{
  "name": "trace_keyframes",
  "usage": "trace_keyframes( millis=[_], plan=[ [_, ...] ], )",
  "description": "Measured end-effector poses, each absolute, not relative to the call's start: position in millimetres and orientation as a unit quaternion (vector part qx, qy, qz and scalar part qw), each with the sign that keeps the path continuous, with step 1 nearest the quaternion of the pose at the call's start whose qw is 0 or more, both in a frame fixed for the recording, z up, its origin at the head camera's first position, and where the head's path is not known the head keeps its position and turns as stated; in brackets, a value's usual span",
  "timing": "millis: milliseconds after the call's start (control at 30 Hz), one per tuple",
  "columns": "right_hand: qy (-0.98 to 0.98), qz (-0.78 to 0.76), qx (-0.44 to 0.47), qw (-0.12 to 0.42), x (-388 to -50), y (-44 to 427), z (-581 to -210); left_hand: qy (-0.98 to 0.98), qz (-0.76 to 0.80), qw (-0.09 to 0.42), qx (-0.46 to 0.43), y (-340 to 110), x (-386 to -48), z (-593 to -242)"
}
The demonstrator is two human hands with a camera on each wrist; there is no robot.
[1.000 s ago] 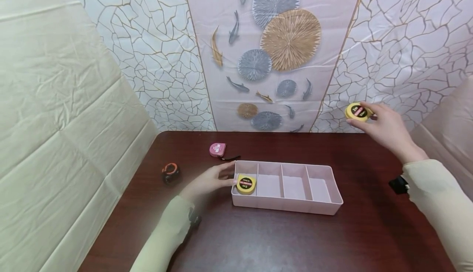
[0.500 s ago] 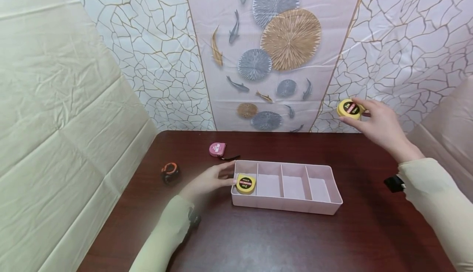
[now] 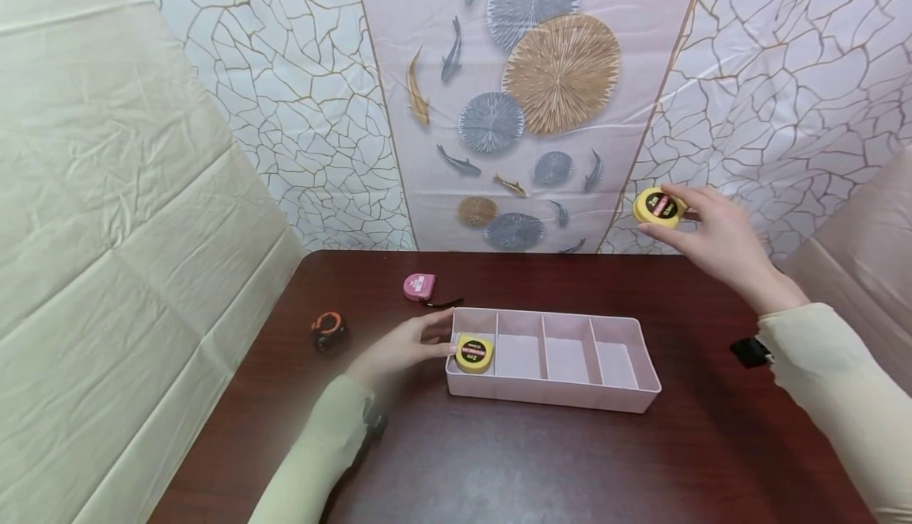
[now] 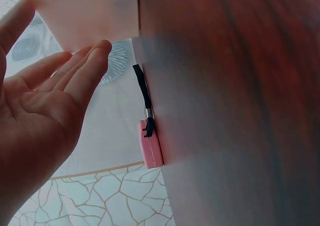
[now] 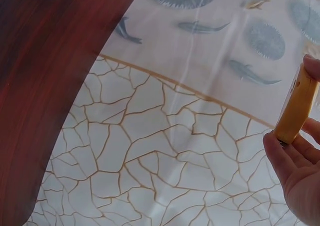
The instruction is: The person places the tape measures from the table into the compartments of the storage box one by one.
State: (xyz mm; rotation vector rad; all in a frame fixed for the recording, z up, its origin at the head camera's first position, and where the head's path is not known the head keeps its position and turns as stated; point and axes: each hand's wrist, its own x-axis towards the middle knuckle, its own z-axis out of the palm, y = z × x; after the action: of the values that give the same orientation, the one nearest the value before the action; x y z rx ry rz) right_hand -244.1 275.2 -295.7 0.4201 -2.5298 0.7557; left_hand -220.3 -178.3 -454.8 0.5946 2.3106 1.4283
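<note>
A person's left hand (image 3: 399,350) meets the left end of a pale pink tray (image 3: 552,394), thumb at the rim and fingers extended toward the back corner, the left forearm (image 3: 321,437) slanting in from the tray's near left. The right hand (image 3: 727,247) is raised, above and beyond the tray's right end, thumb and fingers pinched, the right forearm (image 3: 837,397) sleeved to the wrist.

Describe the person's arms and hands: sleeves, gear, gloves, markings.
Left hand and right hand: ungloved, five-fingered. Left sleeve and right sleeve: long, plain, pale cream, wrinkled at the cuffs. A small black device shows at the left wrist and another at the right; details too small to tell. No sleeve markings visible.
</note>
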Motion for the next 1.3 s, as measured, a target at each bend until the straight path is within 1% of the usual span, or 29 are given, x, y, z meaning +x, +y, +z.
trace_keyframes(
  millis=[800,1300],
  plan=[
    [-0.905,0.262,0.202,0.266,-234,244,-285,0.812,0.514,0.186,0.205,-179,-219,-453],
    [-0.895,0.266,0.236,0.27,-226,225,-280,0.809,0.515,0.177,0.221,-178,-219,-454]
  ],
)
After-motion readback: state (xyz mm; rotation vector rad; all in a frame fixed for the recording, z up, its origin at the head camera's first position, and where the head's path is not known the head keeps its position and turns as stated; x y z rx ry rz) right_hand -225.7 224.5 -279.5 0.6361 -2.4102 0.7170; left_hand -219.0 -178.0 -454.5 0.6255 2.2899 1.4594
